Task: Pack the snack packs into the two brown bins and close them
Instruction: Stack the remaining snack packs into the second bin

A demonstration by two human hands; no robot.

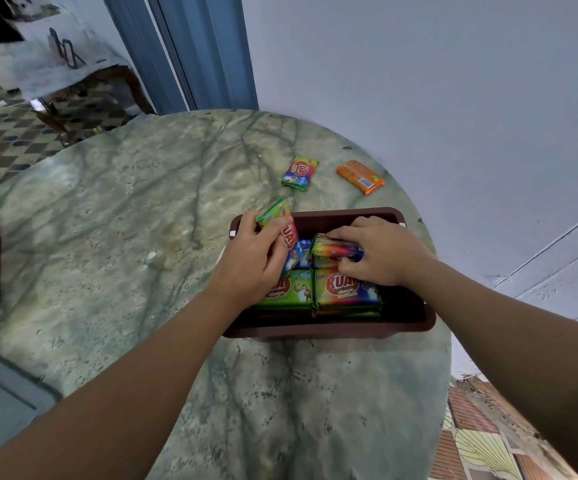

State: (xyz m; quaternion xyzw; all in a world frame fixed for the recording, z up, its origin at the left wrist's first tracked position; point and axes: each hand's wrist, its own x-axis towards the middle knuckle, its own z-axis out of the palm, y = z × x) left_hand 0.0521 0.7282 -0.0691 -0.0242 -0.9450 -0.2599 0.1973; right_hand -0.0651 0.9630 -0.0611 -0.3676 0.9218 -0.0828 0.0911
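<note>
Marble table (114,216), round and green-veined, filling most of the view. Brown bin (318,329) sitting open near its far right edge, no lid in sight and no second bin in view. Inside, packs (346,289) lying flat in two stacks toward the near side, roughly level with the rim. Two more waiting on the table beyond the bin: a rainbow pack (299,173) and, well apart to its right, an orange pack (360,176). Left hand (249,261) reaching over the bin's left wall, fingers curled round a tilted pack (275,211), its upper end poking above the rim. Right hand (381,252) reaching in from the right, fingers and thumb pinching a rolled pack (332,250) lying across the far stack. Both forearms extending straight in from the near edge, wrists bent down into the bin. Likely step: wedging the two held packs into the remaining far space. Risks, as judged: contents already standing near the rim, so overfilling possibly keeping a lid from seating; pressing down hard possibly crushing the soft wrappers; the tilted pack possibly catching on the left wall and slipping out onto the table; the bin, close to the table edge, possibly sliding outward under a sideways push.
</note>
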